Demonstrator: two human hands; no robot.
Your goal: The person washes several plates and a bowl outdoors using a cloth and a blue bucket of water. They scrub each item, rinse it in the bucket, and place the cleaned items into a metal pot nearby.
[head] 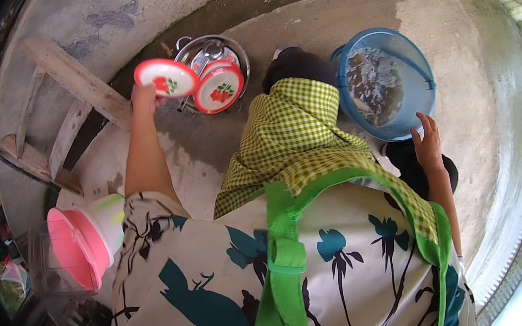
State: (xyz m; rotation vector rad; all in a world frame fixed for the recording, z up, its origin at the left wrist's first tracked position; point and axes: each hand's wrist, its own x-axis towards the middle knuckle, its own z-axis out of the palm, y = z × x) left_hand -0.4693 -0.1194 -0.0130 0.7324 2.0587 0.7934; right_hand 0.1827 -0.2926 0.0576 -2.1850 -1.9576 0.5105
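My left hand [145, 97] grips the near rim of a white plate [166, 78] with a red edge and a red flower. The plate is held tilted at the left side of a metal basin [244, 55]. Inside the basin lie a metal ladle [214, 49] and several flowered plates, the front plate [219, 90] leaning over the near rim. On the right, my right hand [428, 140] is raised beside the near rim of a blue plastic bucket [423, 109], its fingers apart and nothing in them. Foamy, murky water [375, 85] covers the bucket's bottom.
A wooden frame [80, 82], perhaps a bench on its side, lies left of the basin. Pink [76, 249] and white plastic tubs [109, 218] are nested at my left. A green checked apron [295, 119] covers my lap. The concrete floor [453, 56] has wet patches.
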